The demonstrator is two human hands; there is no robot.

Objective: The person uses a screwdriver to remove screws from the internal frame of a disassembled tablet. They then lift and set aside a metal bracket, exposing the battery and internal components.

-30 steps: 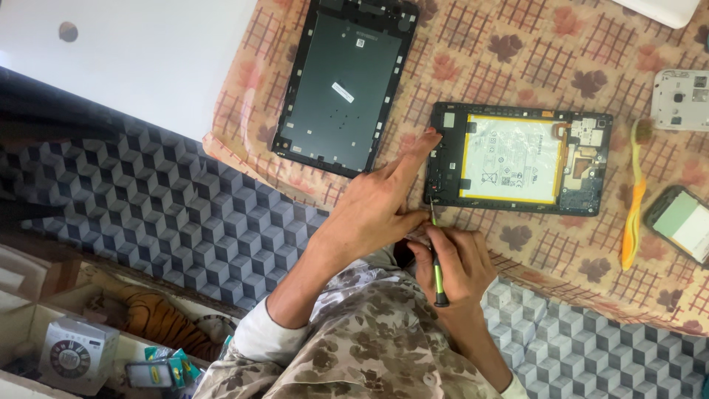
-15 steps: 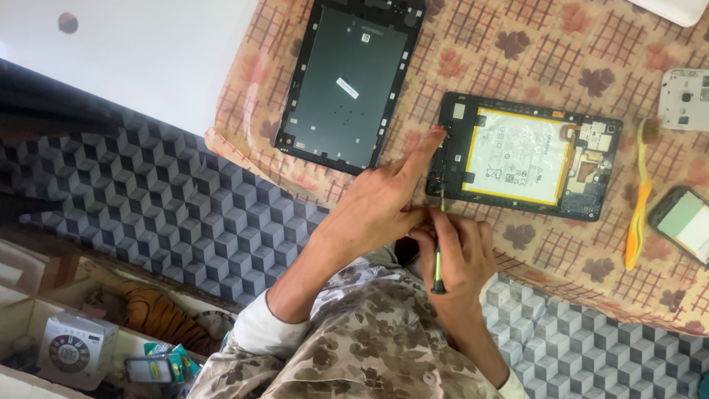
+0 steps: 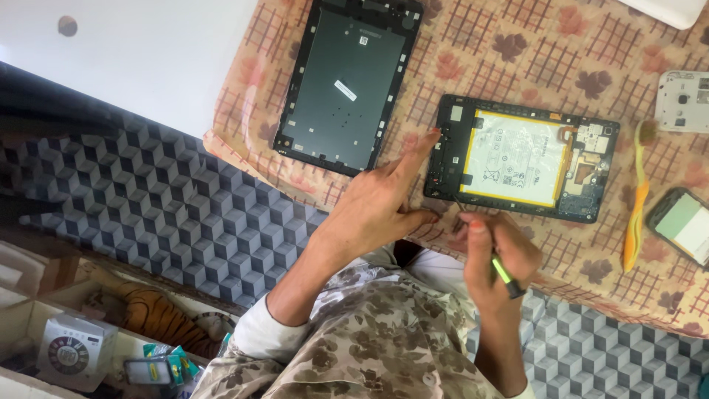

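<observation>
An opened tablet (image 3: 521, 157) lies on a patterned cloth, its white battery and circuit boards exposed. My left hand (image 3: 380, 210) rests flat beside it, with the index fingertip pressing the tablet's left edge. My right hand (image 3: 493, 255) grips a slim screwdriver (image 3: 493, 262) with a green-and-black handle; its tip points at the tablet's lower left corner. The tablet's dark back cover (image 3: 347, 81) lies apart, up and to the left.
A yellow-handled brush (image 3: 636, 207) lies right of the tablet, next to a phone (image 3: 683, 225). A white device part (image 3: 683, 100) sits at the far right. Below left, a box holds a tiger toy (image 3: 159, 318) and a white boxed item (image 3: 74, 351).
My right hand with the screwdriver has shifted slightly right along the tablet's lower edge. My left index finger stays on the tablet's left edge.
</observation>
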